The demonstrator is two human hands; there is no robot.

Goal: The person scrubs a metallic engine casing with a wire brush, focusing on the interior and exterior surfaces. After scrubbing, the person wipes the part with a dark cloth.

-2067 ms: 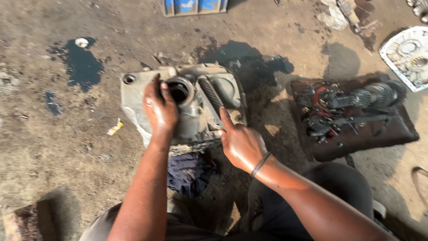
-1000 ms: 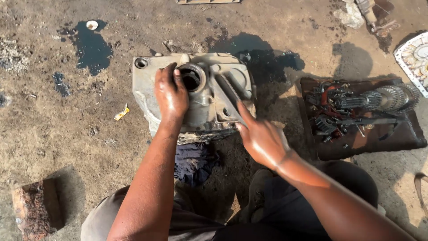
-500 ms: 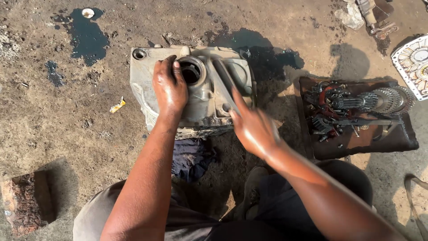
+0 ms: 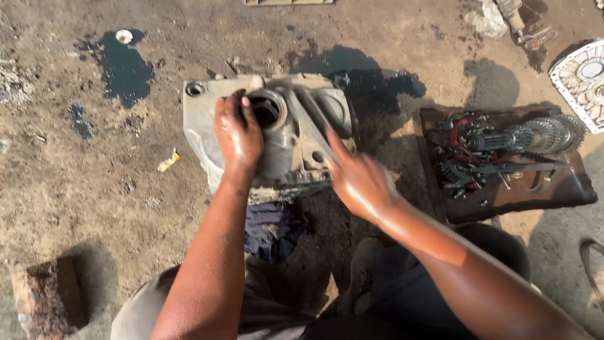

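Note:
A grey metal gearbox housing [image 4: 296, 135] lies on the dirt ground in front of me. My left hand [image 4: 237, 133] rests on its top, fingers at the rim of the round bore [image 4: 269, 108]. To the right, my right hand [image 4: 355, 179] lies against the housing's right side with the fingers stretched out flat, holding nothing. A dark blue rag [image 4: 272, 230] sits under the housing's near edge, by my knees.
A dark tray [image 4: 569, 189] at the right holds gear shafts [image 4: 522, 138] and small parts. An oil stain [image 4: 123, 66] marks the ground at the upper left. A rusty block [image 4: 44, 302] lies at the lower left; a white patterned plate [image 4: 582, 79] sits far right.
My right hand has slid down from the housing's ribbed top to its right side. My left hand stays at the bore. The view has shifted slightly.

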